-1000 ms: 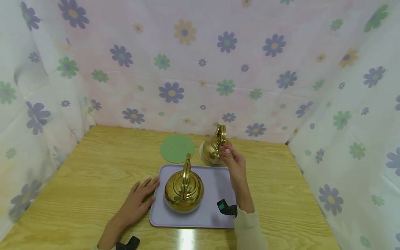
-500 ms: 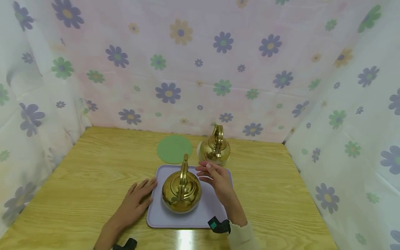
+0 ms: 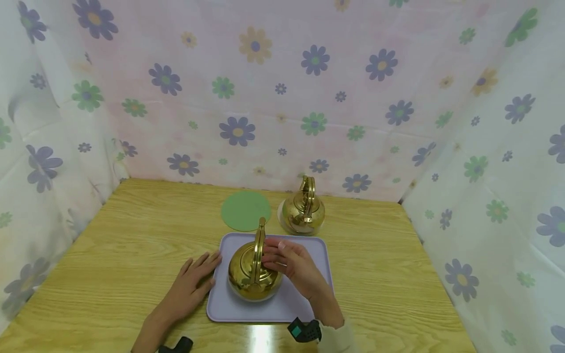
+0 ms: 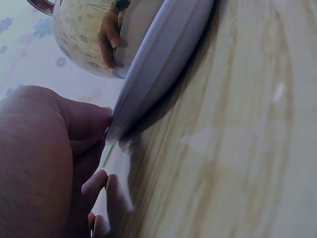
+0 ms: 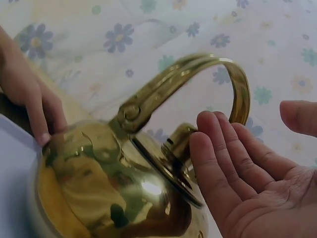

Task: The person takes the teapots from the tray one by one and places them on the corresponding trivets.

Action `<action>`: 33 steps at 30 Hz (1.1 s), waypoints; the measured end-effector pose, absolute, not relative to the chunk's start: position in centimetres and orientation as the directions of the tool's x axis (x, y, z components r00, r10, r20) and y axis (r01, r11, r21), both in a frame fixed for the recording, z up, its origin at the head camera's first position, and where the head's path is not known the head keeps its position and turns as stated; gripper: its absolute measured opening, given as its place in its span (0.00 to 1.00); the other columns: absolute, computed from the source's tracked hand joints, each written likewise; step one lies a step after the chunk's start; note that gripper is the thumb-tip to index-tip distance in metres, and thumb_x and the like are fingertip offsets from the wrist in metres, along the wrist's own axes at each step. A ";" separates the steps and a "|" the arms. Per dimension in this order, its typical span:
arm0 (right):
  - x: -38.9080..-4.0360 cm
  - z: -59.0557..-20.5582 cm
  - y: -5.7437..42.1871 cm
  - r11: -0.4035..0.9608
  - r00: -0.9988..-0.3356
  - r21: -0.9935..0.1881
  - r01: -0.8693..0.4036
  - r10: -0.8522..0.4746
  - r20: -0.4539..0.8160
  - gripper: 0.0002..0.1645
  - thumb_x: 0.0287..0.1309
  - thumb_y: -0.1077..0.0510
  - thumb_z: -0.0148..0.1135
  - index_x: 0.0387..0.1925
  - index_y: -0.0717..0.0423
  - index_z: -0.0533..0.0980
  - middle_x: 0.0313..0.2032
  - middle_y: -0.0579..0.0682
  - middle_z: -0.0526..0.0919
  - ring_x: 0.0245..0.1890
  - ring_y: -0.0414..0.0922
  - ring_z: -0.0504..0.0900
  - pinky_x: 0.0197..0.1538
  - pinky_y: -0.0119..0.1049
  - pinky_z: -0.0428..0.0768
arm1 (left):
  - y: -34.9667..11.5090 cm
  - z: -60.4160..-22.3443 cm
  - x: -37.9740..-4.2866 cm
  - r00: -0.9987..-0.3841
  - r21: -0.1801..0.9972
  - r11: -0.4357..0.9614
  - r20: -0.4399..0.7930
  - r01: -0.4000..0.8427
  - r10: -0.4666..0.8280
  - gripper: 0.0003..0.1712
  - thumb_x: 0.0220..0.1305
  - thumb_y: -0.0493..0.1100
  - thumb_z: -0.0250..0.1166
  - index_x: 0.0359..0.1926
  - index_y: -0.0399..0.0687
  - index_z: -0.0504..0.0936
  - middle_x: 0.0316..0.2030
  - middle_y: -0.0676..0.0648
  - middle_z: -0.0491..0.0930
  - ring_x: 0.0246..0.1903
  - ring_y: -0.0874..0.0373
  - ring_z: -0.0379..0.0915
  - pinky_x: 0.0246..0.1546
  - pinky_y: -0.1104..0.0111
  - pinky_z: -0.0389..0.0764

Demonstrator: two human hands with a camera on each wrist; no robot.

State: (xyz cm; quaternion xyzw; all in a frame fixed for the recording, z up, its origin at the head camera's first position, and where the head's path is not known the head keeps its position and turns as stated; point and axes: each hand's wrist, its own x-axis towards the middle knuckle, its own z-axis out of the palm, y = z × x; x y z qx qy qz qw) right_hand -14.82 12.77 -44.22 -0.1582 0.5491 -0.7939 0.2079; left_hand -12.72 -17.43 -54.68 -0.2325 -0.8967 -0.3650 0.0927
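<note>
A shiny gold kettle (image 3: pixel 242 277) with a tall arched handle (image 3: pixel 258 250) stands upright on a pale purple tray (image 3: pixel 282 306). My right hand (image 3: pixel 301 268) reaches in from the right, fingertips at the kettle's handle over the lid. In the right wrist view its fingers (image 5: pixel 242 163) are nearly straight beside the lid knob (image 5: pixel 181 141), below the handle's arch, with the thumb apart. My left hand (image 3: pixel 190 289) lies left of the tray, fingers extended. The left wrist view has its thumb against the tray's rim (image 4: pixel 143 69).
Behind the tray, a second gold kettle (image 3: pixel 303 211) stands on a whitish round base (image 3: pixel 284 223). A flat green disc (image 3: pixel 244 210) lies to its left. Flowered cloth (image 3: pixel 282 98) hangs around the back and sides of the wooden table (image 3: pixel 145 235).
My right hand has come away from the rear kettle's handle and moved forward and left to the handle of the kettle on the tray. My left hand has stayed at the tray.
</note>
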 end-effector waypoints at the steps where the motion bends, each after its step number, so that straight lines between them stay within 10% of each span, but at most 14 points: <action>1: -14.7 -44.2 12.6 -0.317 -0.858 -0.933 0.169 -0.513 0.019 0.34 0.80 0.54 0.44 0.68 0.83 0.59 0.47 0.44 0.87 0.46 0.38 0.86 0.55 0.33 0.84 | -17.4 -54.7 -12.7 -0.875 0.609 0.628 0.336 0.485 0.349 0.28 0.73 0.42 0.60 0.71 0.43 0.73 0.72 0.44 0.69 0.71 0.32 0.60 0.77 0.53 0.41; 18: -13.7 -43.1 11.2 -0.337 -0.791 -0.932 0.132 -0.603 0.106 0.37 0.79 0.53 0.48 0.71 0.82 0.55 0.53 0.44 0.85 0.57 0.39 0.82 0.58 0.32 0.81 | -17.5 -55.0 -13.0 -0.868 0.612 0.616 0.351 0.496 0.350 0.28 0.72 0.42 0.61 0.71 0.43 0.73 0.72 0.42 0.70 0.71 0.32 0.59 0.77 0.49 0.42; 33: -12.8 -42.1 10.2 -0.191 -0.865 -0.980 0.049 -0.499 0.053 0.30 0.73 0.65 0.51 0.70 0.80 0.60 0.52 0.54 0.81 0.49 0.37 0.82 0.51 0.31 0.83 | -17.3 -54.8 -12.7 -0.862 0.598 0.621 0.375 0.506 0.341 0.28 0.71 0.41 0.62 0.71 0.44 0.74 0.71 0.43 0.70 0.70 0.33 0.61 0.76 0.49 0.45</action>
